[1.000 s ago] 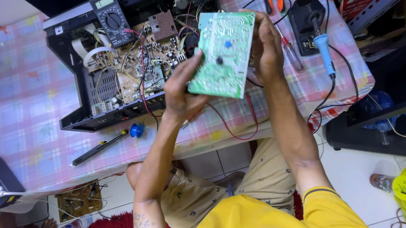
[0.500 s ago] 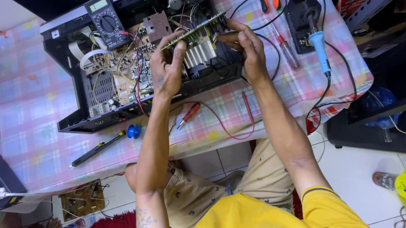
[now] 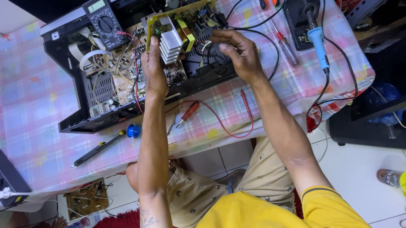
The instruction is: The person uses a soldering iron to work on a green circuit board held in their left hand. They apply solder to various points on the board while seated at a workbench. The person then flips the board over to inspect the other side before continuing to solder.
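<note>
I see the left hand (image 3: pixel 155 70) just left of the frame's centre top, fingers closed on the left edge of a circuit board (image 3: pixel 179 22) that carries a finned silver heat sink (image 3: pixel 170 45). The board sits tilted, component side toward the camera, above the open black chassis (image 3: pixel 118 81) in the upper middle of the frame. The right hand (image 3: pixel 237 52) is to the right of the board, fingers curled at its lower right corner among the wires; I cannot tell whether they pinch the board or only touch it. A multimeter (image 3: pixel 104 21) rests on the chassis in the upper left. On the checked tablecloth (image 3: pixel 22 105), a red test probe (image 3: pixel 187 114) lies just below the chassis between the forearms, and a dark screwdriver (image 3: pixel 96 151) lies lower left of it. A blue-handled soldering iron (image 3: pixel 319 45) stands in its black holder (image 3: pixel 299 7) at the upper right, well apart from both hands.
</note>
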